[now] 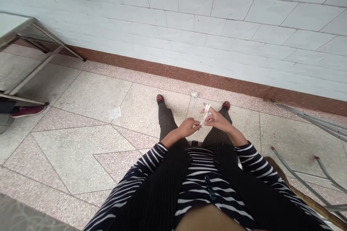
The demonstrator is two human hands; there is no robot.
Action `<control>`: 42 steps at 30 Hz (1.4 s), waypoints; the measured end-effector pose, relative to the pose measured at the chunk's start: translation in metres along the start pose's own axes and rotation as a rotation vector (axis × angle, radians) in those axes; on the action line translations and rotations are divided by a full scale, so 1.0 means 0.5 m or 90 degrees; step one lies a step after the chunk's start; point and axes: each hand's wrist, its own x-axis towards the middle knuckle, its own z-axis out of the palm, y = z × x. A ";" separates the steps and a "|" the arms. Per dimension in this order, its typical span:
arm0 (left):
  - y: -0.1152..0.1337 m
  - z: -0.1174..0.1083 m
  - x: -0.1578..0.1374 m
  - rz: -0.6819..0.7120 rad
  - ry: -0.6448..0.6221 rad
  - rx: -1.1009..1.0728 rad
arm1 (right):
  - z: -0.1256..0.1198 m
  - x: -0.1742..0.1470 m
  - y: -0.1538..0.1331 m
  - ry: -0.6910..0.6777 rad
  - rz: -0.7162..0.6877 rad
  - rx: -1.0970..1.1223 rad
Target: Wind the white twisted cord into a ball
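Loops of white string (207,108) are wound around the extended fingers of my right hand (219,120), with its thumb side toward the left hand. My left hand (188,127) is closed in a pinch on the strands that run down from those loops. The two hands are close together in front of my lap, above the gap between my legs. A small ball of white string (194,94) lies on the floor near the wall, beyond my hands. Whether a strand links it to my hands is too fine to see.
A white tiled wall (200,32) with a brown skirting (179,73) stands ahead. At left are a metal-legged table (35,68) and another person's red shoe (28,111). White paper (115,113) lies on the floor. Metal tube frames (306,175) stand at right.
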 end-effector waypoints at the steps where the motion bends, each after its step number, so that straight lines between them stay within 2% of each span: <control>1: 0.001 -0.004 -0.003 0.016 0.010 0.028 | 0.003 0.003 0.018 0.012 0.033 -0.059; 3: -0.001 -0.021 -0.007 0.034 0.036 0.079 | 0.021 0.000 0.045 -0.014 0.094 -0.131; 5: -0.006 -0.039 -0.007 0.038 0.046 0.120 | 0.046 -0.012 0.056 -0.078 0.127 -0.137; 7: -0.012 -0.049 -0.003 0.036 0.030 0.131 | 0.069 -0.026 0.051 -0.138 0.130 -0.075; 10: -0.015 -0.043 0.003 0.015 0.016 0.074 | 0.084 -0.040 0.031 -0.189 0.112 0.055; 17: 0.005 -0.032 -0.002 -0.016 0.056 -0.052 | 0.071 -0.049 0.011 -0.158 0.074 0.229; 21: 0.010 -0.030 -0.010 -0.037 0.048 -0.141 | 0.080 -0.052 -0.001 -0.135 0.022 0.289; 27: 0.006 -0.007 -0.017 -0.078 0.050 -0.138 | 0.081 -0.044 -0.029 -0.116 -0.064 0.372; 30: 0.009 -0.002 -0.027 -0.078 0.035 -0.108 | 0.067 -0.033 -0.035 -0.060 -0.089 0.328; 34: 0.018 -0.007 -0.040 -0.046 0.027 0.010 | 0.052 -0.019 -0.021 0.034 -0.111 0.190; 38: 0.022 -0.018 -0.042 0.004 0.026 0.141 | 0.053 -0.013 0.013 0.114 -0.066 -0.008; 42: 0.018 -0.032 -0.031 0.031 0.059 0.192 | 0.065 -0.023 0.043 0.118 0.010 -0.202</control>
